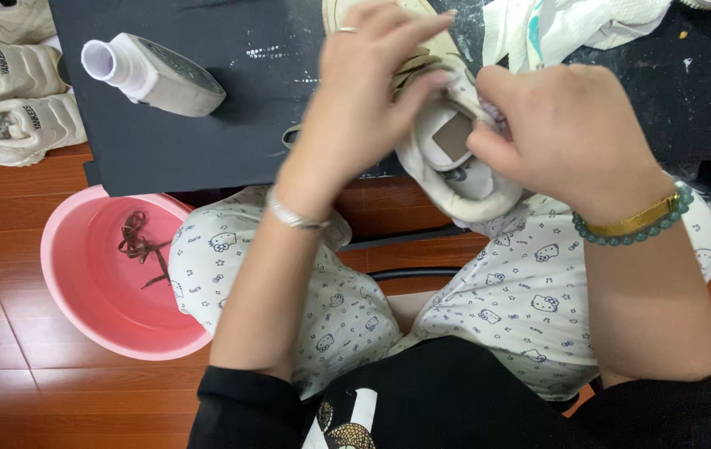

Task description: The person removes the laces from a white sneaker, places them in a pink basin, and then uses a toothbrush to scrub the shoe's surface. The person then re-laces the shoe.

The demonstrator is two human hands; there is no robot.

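L hand (364, 83) grips the cream sneaker (455, 179) at its tongue/upper, fingers curled over the top; ring on one finger, silver bangle at the wrist. R hand (567, 137) clamps the shoe's heel collar, thumb pressing inside by a grey rectangular label on the insole; green bead bracelet w/ gold band at the wrist. Shoe sits at the near edge of the black table (206, 133), partly over the lap. Whether laces remain in it: can't tell, hands cover. Far L on table: grey shoe w/ white paper stuffing (156, 73). Floor L: pink basin (68, 283) holding dark laces (139, 245). More pale sneakers (10, 83) stacked top L.
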